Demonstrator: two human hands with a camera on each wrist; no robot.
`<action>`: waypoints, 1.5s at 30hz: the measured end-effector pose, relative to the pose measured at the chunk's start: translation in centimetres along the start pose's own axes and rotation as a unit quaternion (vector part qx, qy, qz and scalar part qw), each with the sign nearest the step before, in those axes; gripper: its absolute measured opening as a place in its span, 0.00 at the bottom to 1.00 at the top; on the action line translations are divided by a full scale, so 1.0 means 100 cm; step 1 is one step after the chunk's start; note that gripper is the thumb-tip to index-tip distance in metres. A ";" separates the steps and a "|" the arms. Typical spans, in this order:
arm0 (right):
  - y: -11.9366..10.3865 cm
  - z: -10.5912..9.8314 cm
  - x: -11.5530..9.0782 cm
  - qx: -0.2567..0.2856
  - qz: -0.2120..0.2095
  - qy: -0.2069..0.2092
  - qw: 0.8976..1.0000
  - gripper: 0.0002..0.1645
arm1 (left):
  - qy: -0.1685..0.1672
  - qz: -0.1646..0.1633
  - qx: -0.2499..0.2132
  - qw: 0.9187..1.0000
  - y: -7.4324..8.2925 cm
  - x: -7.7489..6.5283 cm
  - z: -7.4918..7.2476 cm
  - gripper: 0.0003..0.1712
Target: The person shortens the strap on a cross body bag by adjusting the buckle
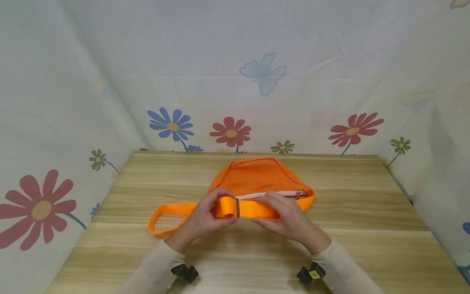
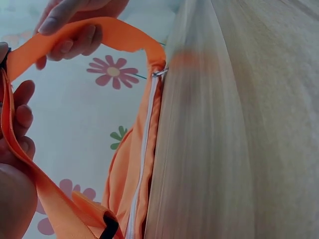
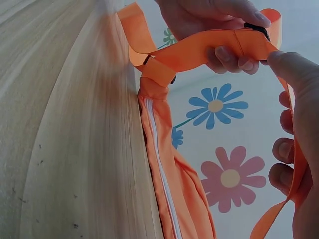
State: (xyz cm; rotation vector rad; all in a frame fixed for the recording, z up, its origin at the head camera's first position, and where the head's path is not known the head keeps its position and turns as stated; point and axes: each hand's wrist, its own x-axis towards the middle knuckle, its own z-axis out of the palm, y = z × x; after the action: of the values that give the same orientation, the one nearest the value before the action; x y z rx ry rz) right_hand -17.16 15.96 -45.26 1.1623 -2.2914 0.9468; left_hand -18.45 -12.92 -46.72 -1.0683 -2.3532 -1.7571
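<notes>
An orange waist bag (image 1: 257, 176) lies on the table with its white zipper (image 1: 273, 194) toward me. Its bright orange strap (image 1: 258, 209) is raised in front of it, passing through a dark slider buckle (image 1: 237, 207). My left hand (image 1: 203, 220) pinches the strap just left of the slider, where the webbing forms a small loop (image 1: 227, 206). My right hand (image 1: 291, 218) grips the strap farther right, thumb below and fingers above. In the right wrist view, a second dark buckle (image 3: 173, 78) shows where the strap joins the bag's end.
A longer strap loop (image 1: 156, 220) spreads over the wood-grain table (image 1: 367, 237) to the left of my left hand. Behind the table hangs a pale cloth (image 1: 205, 81) printed with flowers and a butterfly. Small black devices (image 1: 306, 274) sit at both wrists.
</notes>
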 end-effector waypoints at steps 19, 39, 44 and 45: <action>-0.006 0.007 0.006 0.036 0.005 -0.004 0.999 0.29 | -0.032 0.027 0.013 0.999 -0.003 0.004 0.005 0.31; -0.008 0.012 0.009 0.043 -0.028 -0.001 0.999 0.34 | -0.084 -0.041 0.075 0.993 0.007 0.010 -0.001 0.38; -0.006 0.012 0.008 0.053 -0.027 0.006 0.998 0.32 | -0.110 -0.024 0.106 0.988 0.011 0.013 -0.006 0.42; -0.005 0.012 0.008 0.053 -0.027 0.009 0.998 0.32 | -0.112 -0.017 0.116 0.987 0.011 0.013 -0.006 0.41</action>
State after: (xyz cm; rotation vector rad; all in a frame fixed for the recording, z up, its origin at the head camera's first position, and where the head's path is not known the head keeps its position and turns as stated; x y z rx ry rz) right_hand -17.27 14.41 -45.43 1.2475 -2.2084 1.0637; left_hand -19.09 -12.65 -45.03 -1.2515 -2.6372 -1.3908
